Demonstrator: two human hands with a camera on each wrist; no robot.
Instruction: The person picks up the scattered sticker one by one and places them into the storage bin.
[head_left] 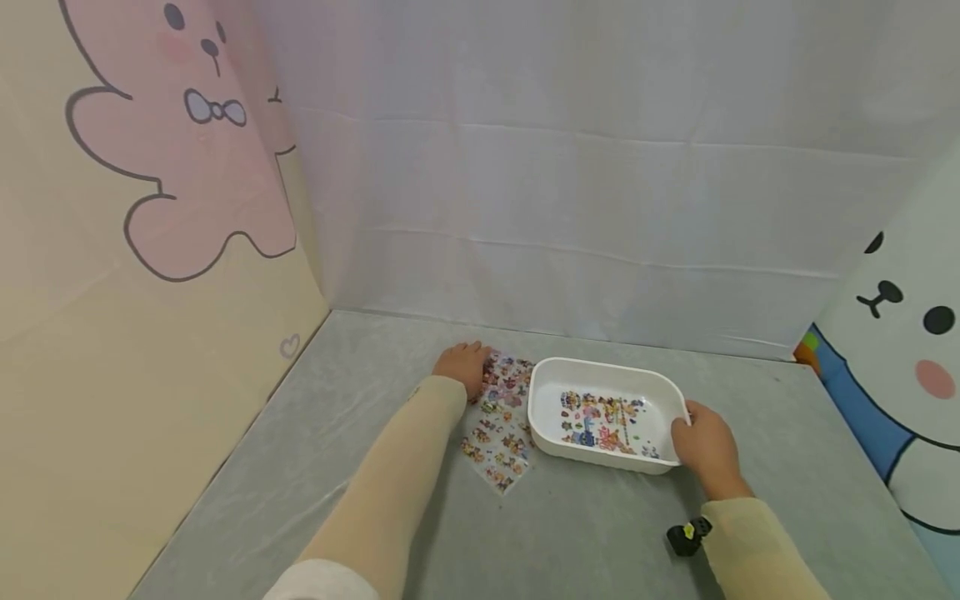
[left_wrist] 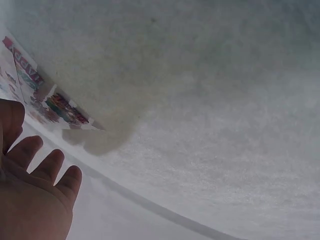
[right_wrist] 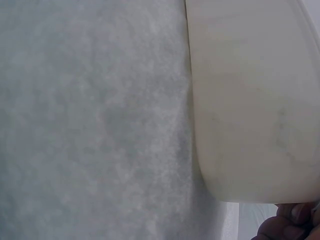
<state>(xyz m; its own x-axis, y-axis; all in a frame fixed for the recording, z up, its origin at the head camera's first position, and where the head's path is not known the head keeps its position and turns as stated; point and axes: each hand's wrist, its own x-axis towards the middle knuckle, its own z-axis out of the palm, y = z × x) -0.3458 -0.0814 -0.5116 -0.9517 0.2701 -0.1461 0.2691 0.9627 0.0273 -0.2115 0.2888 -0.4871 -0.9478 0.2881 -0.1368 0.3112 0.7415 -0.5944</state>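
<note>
A white rectangular tray stands on the grey table, with colourful cartoon stickers on its floor. My right hand grips the tray's right end, thumb over the rim. From the right wrist view, the tray's outer wall shows large, and the curled fingers are at its end. Left of the tray lie clear sheets printed with small cartoon figures. My left hand is at their upper left edge. In the left wrist view its fingers are spread and loosely bent beside a sheet.
A white curtain hangs along the table's back edge. To the left is a cream cloth with a pink cartoon bear, to the right one with a white cartoon animal. A small black device sits at the right wrist.
</note>
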